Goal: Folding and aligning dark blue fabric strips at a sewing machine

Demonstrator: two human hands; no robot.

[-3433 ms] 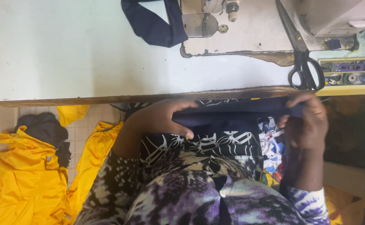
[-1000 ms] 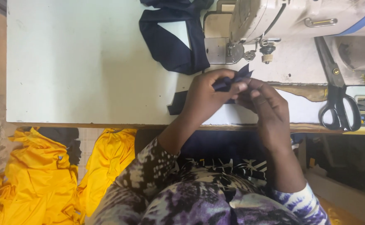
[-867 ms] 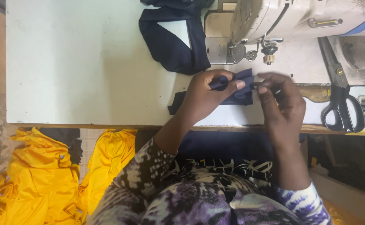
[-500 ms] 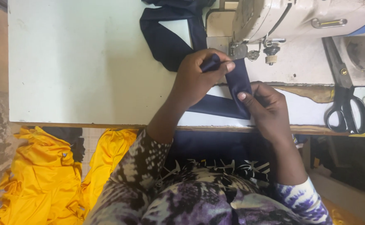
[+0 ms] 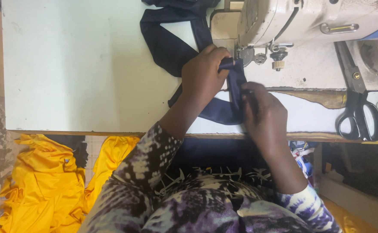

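A navy fabric strip (image 5: 236, 82) lies on the white sewing table (image 5: 77, 73), running up toward the presser foot (image 5: 278, 55) of the cream sewing machine (image 5: 310, 21). My left hand (image 5: 204, 80) pinches the strip's upper end just left of the needle area. My right hand (image 5: 262, 114) presses on the strip's lower part near the table's front edge. More navy fabric (image 5: 171, 39) loops behind the left hand toward the machine.
Black-handled scissors (image 5: 357, 103) lie on the table at the right. Yellow cloth (image 5: 46, 185) is piled on the floor at the lower left. A patterned purple garment covers my lap (image 5: 197, 203).
Both hands have lifted the navy strip from the lap onto the table, unfolded it, and moved its end up toward the presser foot.
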